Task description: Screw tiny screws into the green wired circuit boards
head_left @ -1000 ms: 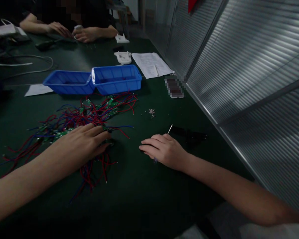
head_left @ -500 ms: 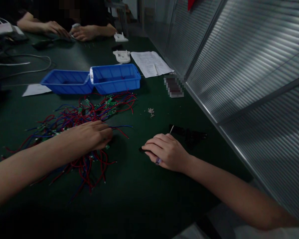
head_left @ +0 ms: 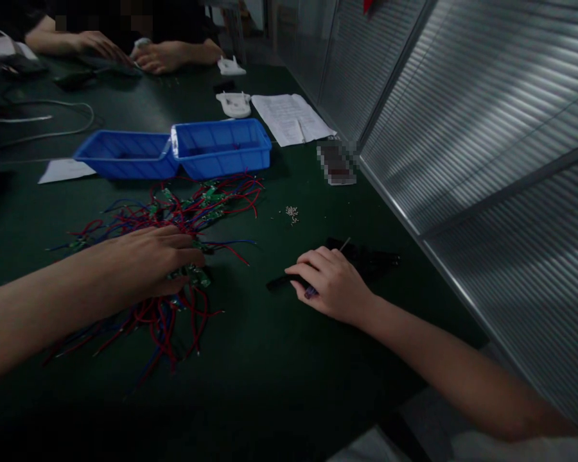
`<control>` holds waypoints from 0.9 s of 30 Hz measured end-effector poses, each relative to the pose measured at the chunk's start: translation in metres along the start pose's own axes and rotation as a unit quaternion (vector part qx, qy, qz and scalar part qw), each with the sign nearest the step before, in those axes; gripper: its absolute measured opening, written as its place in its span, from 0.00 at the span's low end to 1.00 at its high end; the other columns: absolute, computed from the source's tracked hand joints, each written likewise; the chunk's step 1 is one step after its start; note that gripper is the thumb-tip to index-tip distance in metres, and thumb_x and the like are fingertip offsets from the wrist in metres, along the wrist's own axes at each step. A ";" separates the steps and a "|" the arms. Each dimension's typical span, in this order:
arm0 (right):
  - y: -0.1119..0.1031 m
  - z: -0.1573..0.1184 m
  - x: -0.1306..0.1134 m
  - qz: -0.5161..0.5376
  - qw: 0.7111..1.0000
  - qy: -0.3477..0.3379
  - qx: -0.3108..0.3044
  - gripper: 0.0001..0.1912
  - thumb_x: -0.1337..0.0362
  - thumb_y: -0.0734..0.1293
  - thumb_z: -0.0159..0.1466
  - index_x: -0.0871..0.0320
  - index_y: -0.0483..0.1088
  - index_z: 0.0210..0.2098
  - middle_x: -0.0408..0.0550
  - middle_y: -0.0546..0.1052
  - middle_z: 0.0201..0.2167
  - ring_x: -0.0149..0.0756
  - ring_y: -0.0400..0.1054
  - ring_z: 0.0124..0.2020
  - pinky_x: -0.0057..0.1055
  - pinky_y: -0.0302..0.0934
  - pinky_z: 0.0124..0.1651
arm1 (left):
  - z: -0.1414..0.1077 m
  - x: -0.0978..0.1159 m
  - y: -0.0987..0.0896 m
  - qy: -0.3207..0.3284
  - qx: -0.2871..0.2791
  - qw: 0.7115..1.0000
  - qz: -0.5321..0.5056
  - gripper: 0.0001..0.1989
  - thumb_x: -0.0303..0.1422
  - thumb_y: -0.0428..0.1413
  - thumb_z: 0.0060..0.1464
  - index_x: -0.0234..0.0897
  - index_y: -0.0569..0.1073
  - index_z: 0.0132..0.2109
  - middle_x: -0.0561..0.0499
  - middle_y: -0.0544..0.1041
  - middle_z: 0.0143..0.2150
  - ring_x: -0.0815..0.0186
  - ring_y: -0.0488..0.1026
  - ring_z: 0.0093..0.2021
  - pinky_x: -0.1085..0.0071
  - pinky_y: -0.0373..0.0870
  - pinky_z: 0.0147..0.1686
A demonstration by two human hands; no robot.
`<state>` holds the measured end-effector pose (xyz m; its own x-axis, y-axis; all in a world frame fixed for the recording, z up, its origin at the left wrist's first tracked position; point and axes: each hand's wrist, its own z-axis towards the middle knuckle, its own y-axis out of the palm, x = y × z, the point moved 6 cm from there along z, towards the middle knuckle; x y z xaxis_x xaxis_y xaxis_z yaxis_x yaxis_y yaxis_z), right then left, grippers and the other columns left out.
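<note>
My left hand [head_left: 166, 260] reaches over a tangled pile of small green circuit boards with red and blue wires [head_left: 205, 314]. Its fingers are bent and apart, and a green circuit board [head_left: 201, 276] lies right by the fingertips. My right hand [head_left: 330, 282], with a ring on one finger, is curled low over the table. A thin metal shaft, like a screwdriver's [head_left: 345, 244], sticks out past its knuckles; the handle is hidden. The fingertips touch a narrow black piece [head_left: 278, 282]. Behind this hand lie more black parts [head_left: 378, 258].
A small heap of screws [head_left: 291, 213] lies between the hands, farther back. Two blue bins [head_left: 221, 168] stand behind the wires. Printed paper [head_left: 289, 119], white plastic parts [head_left: 236, 104] and a blurred-out flat object [head_left: 336, 163] lie beyond. Across the table another person's hands [head_left: 158, 58] work.
My left hand has drawn back a little to the left, showing more of the circuit board. My right hand has shifted slightly; the metal shaft leans farther right and more of the black piece shows.
</note>
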<state>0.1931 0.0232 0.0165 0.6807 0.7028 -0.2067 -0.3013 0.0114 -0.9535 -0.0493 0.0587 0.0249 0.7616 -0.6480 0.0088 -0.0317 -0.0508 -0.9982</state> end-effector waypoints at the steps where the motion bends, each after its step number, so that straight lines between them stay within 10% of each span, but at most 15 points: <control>1: 0.001 0.000 0.000 -0.005 1.000 -0.004 -0.002 0.14 0.62 0.58 0.65 0.57 0.69 0.46 0.49 0.71 0.41 0.38 0.60 0.42 0.35 0.51 0.40 | 0.001 0.002 0.002 0.019 -0.040 0.999 0.005 0.11 0.26 0.54 0.52 0.40 0.73 0.43 0.51 0.72 0.39 0.64 0.66 0.41 0.66 0.60 0.45; 10: 0.001 0.002 -0.003 0.004 1.000 -0.002 0.003 0.15 0.61 0.58 0.65 0.57 0.68 0.49 0.49 0.71 0.41 0.38 0.60 0.42 0.34 0.51 0.40 | 0.018 0.017 -0.009 0.067 -0.116 0.991 -0.013 0.06 0.26 0.57 0.49 0.35 0.68 0.36 0.54 0.70 0.34 0.66 0.66 0.37 0.72 0.59 0.38; 27: -0.015 0.001 -0.002 0.083 0.992 0.042 0.090 0.16 0.58 0.59 0.66 0.58 0.66 0.49 0.48 0.75 0.44 0.35 0.64 0.42 0.34 0.51 0.44 | 0.040 0.112 -0.026 0.173 0.139 0.965 0.137 0.04 0.29 0.48 0.58 0.36 0.65 0.34 0.49 0.64 0.31 0.62 0.61 0.33 0.65 0.57 0.32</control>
<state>0.1960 0.0221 0.0313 0.6623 0.6446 -0.3819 -0.5227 0.0324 -0.8519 0.0629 0.0180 0.0492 0.4867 -0.8251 -0.2870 0.0103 0.3339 -0.9426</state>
